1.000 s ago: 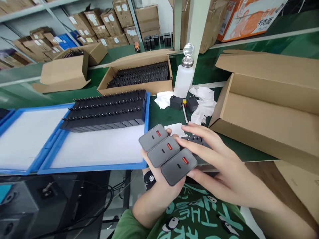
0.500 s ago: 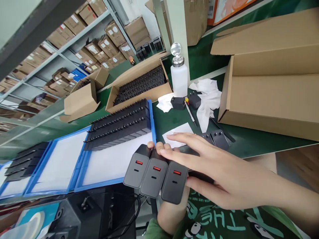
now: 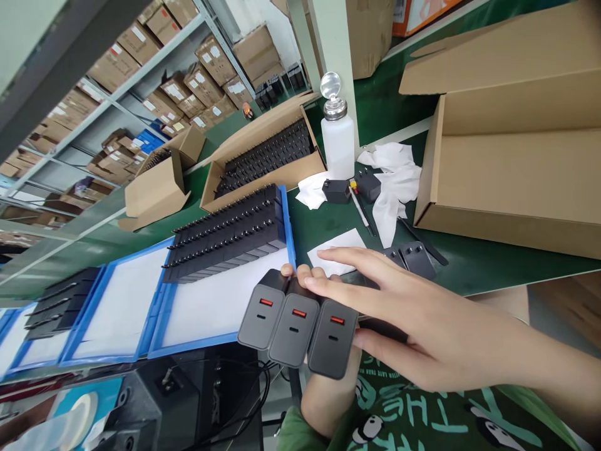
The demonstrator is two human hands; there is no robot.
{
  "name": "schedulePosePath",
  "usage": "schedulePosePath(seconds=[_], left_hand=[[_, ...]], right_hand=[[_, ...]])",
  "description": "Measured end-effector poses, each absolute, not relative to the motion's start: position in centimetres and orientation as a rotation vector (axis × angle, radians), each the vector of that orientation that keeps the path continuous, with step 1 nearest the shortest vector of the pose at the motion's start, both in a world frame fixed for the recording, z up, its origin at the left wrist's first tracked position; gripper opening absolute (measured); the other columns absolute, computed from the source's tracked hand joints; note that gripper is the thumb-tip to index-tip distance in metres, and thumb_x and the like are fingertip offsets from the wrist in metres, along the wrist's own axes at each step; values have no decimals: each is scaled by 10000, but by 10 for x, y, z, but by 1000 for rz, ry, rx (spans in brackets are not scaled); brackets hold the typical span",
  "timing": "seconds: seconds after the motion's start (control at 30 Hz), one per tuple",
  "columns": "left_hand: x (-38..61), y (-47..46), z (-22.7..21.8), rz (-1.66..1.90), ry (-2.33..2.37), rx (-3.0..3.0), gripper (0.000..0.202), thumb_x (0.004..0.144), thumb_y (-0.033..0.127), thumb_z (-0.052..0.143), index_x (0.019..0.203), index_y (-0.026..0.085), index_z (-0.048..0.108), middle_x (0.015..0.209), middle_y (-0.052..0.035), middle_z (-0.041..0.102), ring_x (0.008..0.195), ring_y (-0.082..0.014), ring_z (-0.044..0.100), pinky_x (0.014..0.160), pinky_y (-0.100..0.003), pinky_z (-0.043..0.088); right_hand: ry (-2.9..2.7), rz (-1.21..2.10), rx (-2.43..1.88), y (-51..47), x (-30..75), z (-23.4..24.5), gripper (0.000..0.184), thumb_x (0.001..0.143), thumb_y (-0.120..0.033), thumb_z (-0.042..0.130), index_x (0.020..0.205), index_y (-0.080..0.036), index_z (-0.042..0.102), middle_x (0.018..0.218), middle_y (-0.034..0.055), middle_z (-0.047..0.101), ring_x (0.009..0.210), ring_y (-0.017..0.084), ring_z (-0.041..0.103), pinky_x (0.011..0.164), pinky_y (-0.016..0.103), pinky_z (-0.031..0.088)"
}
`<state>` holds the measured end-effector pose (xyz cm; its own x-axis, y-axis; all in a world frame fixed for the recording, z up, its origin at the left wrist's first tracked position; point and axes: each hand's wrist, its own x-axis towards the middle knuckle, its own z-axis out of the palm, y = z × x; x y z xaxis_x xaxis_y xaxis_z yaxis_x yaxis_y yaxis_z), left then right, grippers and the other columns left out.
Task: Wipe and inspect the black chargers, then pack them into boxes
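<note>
Three black USB wall chargers stand side by side in a slanted row, their port faces toward me: a left charger (image 3: 263,316), a middle charger (image 3: 293,331) and a right charger (image 3: 332,339). Each face has a red-orange USB-A slot and a smaller dark port below it. My left hand (image 3: 348,371) holds the row from behind and below, mostly hidden, with its fingertips curled over the top. From the right, my right hand (image 3: 413,313) grips the right charger, its thumb at the near side and a finger across the top. Its index finger stretches out above.
Black chargers lie in rows on a blue-edged tray (image 3: 206,329). A carton (image 3: 263,185) of chargers, a white pump bottle (image 3: 338,147), crumpled tissue (image 3: 389,188), a pen-like tool (image 3: 360,210) and a cardboard box (image 3: 511,232) stand on the green table (image 3: 305,228).
The view has shifted slightly, so the hands and chargers appear a little further right. Both hands keep the same hold on the chargers.
</note>
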<state>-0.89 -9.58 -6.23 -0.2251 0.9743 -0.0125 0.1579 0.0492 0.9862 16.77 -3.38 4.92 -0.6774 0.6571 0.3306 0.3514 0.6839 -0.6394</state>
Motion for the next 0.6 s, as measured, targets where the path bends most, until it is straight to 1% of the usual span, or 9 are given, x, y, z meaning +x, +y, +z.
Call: schedulePosePath(seconds=[0.13, 0.17, 0.23, 0.3, 0.33, 0.47, 0.5, 0.6], left_hand=[[-6, -98, -57, 1214, 1348, 942, 455, 938, 438, 590, 1317, 194, 535, 1261, -116, 602, 1089, -250, 623, 891, -479, 563], [-6, -99, -57, 1207, 1317, 899, 453, 933, 440, 594, 1318, 208, 540, 1247, -113, 611, 1091, -262, 626, 875, -489, 573], [-6, -99, -57, 1205, 1273, 829, 408, 915, 453, 604, 1286, 282, 584, 1195, -97, 639, 1119, -316, 620, 814, -509, 599], [-7, -99, -59, 1215, 1251, 777, 364, 897, 467, 614, 1237, 338, 625, 1143, -87, 659, 1148, -350, 605, 766, -500, 613], [-7, -99, -60, 1223, 1245, 756, 360, 896, 467, 617, 1231, 336, 630, 1141, -88, 660, 1147, -342, 605, 767, -482, 614], [-8, -100, -65, 1254, 1240, 706, 377, 940, 423, 587, 1254, 215, 586, 1242, -108, 616, 1080, -242, 624, 860, -430, 574], [-8, -102, -65, 1258, 1241, 700, 376, 947, 416, 581, 1252, 197, 579, 1255, -110, 605, 1072, -231, 622, 873, -432, 565], [-8, -109, -64, 1260, 1248, 695, 367, 940, 413, 591, 1234, 192, 585, 1258, -104, 599, 1079, -242, 612, 875, -445, 561]], right_hand=[[-2326, 758, -775, -34, 168, 48, 602, 976, -222, 426, 1546, -326, 263, 1590, 64, 300, 1451, 223, 352, 1054, 381, 508], [-2323, 766, -775, -34, 168, 48, 607, 975, -220, 429, 1547, -331, 260, 1590, 62, 301, 1450, 227, 355, 1051, 384, 510], [-2321, 782, -777, -34, 168, 48, 617, 974, -225, 435, 1549, -349, 247, 1596, 51, 290, 1449, 236, 356, 1042, 394, 517], [-2326, 802, -776, -33, 168, 47, 627, 974, -234, 438, 1550, -370, 230, 1602, 42, 277, 1451, 244, 352, 1032, 408, 526], [-2327, 809, -778, -33, 168, 47, 630, 975, -237, 440, 1550, -378, 224, 1602, 40, 274, 1452, 247, 351, 1028, 414, 528], [-2327, 806, -774, -33, 167, 47, 637, 978, -224, 433, 1555, -375, 210, 1601, 49, 268, 1453, 242, 346, 1040, 412, 519], [-2328, 801, -769, -33, 167, 47, 635, 979, -218, 427, 1556, -369, 210, 1602, 50, 265, 1455, 236, 342, 1046, 404, 515], [-2328, 794, -754, -33, 166, 46, 630, 983, -213, 417, 1560, -355, 208, 1603, 54, 260, 1461, 227, 329, 1050, 388, 510]])
